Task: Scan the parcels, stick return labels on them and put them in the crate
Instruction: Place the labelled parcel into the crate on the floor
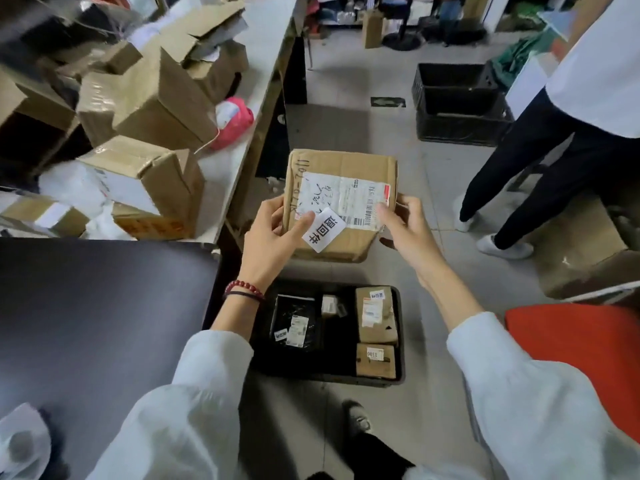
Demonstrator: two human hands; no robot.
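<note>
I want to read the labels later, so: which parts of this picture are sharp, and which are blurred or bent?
Head view: the held parcel and its return label are sharp; the boxes at upper left are motion-blurred; the wide lens bends the table edge.

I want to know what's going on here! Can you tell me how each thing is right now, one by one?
Cardboard parcel: held in the air above the crate by both hands.
Return label: stuck on the parcel, left thumb pressing its edge.
Left hand: gripping the parcel's left side.
Right hand: gripping its right side.
Black crate: on the floor, partly filled with parcels.
</note>
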